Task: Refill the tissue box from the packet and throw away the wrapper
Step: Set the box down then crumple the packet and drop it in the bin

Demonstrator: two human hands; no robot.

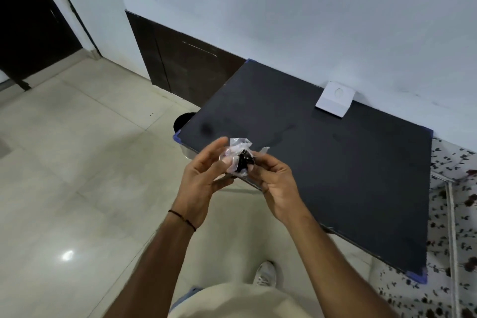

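A crumpled clear plastic wrapper [238, 154] with a dark patch is bunched between both my hands, above the near left corner of the black table [335, 168]. My left hand [204, 175] cups it from the left, fingers curled. My right hand [273, 181] pinches it from the right. A white tissue box [334, 98] with a round hole stands at the table's far edge against the wall. Beyond the table's left corner, the rim of a dark bin [183, 119] shows on the floor.
Pale floor tiles [77, 162] spread to the left. A dark cabinet [185, 64] stands by the wall and a dark doorway [31, 28] opens at far left. A floral cloth [454, 214] lies right of the table. My shoe [265, 273] is below.
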